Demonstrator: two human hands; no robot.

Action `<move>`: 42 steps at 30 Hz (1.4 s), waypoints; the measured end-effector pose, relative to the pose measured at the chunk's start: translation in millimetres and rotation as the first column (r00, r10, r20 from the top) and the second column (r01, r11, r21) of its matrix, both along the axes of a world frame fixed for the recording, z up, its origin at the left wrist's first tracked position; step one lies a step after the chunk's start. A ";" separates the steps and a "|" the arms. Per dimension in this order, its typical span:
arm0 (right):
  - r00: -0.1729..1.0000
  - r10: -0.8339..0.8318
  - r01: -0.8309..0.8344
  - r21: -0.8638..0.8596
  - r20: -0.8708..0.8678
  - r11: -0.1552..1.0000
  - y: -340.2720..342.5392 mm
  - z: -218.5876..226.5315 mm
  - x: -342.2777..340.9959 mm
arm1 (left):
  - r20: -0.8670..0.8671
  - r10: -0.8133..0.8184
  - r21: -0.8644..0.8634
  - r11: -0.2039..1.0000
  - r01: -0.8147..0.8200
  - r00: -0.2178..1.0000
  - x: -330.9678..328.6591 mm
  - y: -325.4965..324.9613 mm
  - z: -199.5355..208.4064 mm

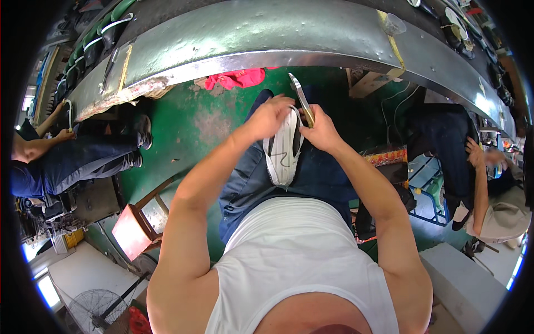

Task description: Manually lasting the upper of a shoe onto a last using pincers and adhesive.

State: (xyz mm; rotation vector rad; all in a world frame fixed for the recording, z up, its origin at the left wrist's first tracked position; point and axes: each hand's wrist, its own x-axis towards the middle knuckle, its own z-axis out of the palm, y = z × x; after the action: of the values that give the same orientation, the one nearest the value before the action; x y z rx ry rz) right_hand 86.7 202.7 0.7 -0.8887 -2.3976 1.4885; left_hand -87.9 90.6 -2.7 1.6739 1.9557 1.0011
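Green floor, metal bench up front, and the white shoe sits on the lap, long axis pointing straight ahead. Left hand is gripping its far end; right hand, just beside it, is wrapped round a metal tool.

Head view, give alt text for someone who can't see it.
A seated person holds a metal tool in the right hand, the left hand on a white shoe piece over their lap. A metal-faced bench stands ahead; other people are on either side.
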 end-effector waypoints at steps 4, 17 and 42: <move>0.995 -0.070 0.058 -0.149 -0.076 0.987 1.1 7.2 14.0 | -0.031 -0.420 0.117 0.900 0.420 0.907 29.8 -30.1 31.4; 0.985 0.165 -0.069 -0.736 0.058 0.673 -40.8 51.5 66.2 | 0.870 0.170 -0.213 0.976 0.041 0.464 0.0 -26.1 -7.5; 0.986 0.166 -0.080 -0.810 0.022 0.581 -37.4 59.6 71.6 | 0.905 0.071 -0.090 0.996 0.027 0.419 23.5 -42.6 2.1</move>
State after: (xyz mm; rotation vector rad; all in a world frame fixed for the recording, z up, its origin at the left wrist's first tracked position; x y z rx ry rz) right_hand 158.3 165.3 60.2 -0.9419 -1.7632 2.7465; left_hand -64.5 48.0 -0.6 0.6879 1.1977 1.3953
